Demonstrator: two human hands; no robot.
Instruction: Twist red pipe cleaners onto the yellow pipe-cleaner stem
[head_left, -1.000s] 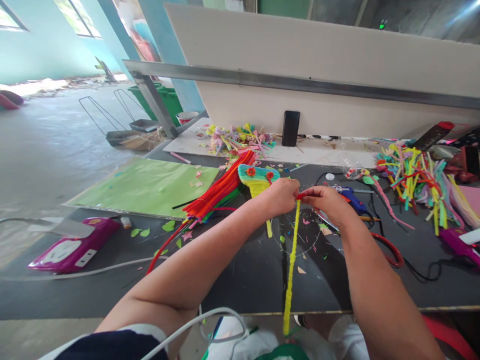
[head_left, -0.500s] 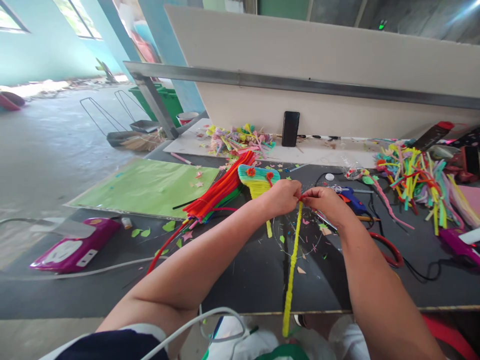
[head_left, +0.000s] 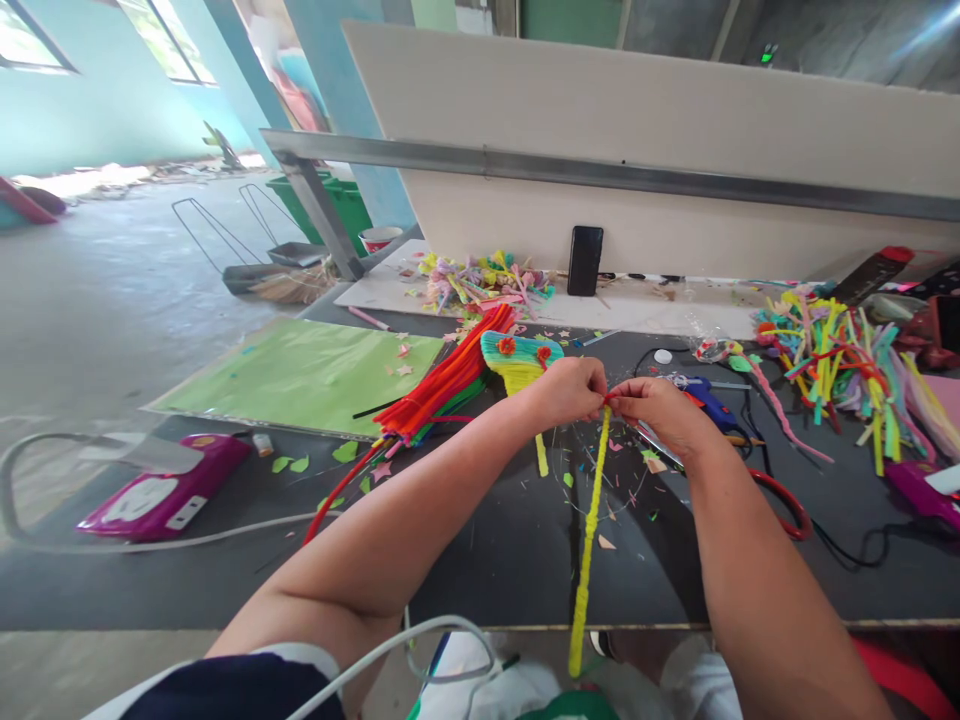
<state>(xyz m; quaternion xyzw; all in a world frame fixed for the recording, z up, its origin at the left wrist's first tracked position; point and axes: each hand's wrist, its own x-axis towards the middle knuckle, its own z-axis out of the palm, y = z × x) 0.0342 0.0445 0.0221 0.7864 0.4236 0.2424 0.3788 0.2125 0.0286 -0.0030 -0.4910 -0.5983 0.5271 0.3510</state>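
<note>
Over the dark table, my left hand [head_left: 571, 388] and my right hand [head_left: 651, 408] meet with fingertips pinched. Between them is a small red piece of pipe cleaner [head_left: 608, 399], partly hidden by the fingers. A long stem wrapped in yellow pipe cleaner [head_left: 591, 525] hangs down from it, past the table's near edge. Just behind my left hand lies a flat blue and yellow pipe-cleaner piece [head_left: 517, 372] with two red pompoms, partly covered by the hand. A bundle of red pipe cleaners [head_left: 442, 385] rests left of it.
Purple boxes [head_left: 161, 490] stand at left and right. A blue glue gun [head_left: 709, 402] and red-handled scissors [head_left: 784, 505] lie right of my hands. Pipe-cleaner scraps [head_left: 832, 350] pile at the right. A phone [head_left: 585, 260] leans on the back board. A white cable [head_left: 420, 632] crosses near my lap.
The view has shifted slightly, so everything sits a little further right. Both hands keep their pinch on the red piece, and the yellow stem still hangs below.
</note>
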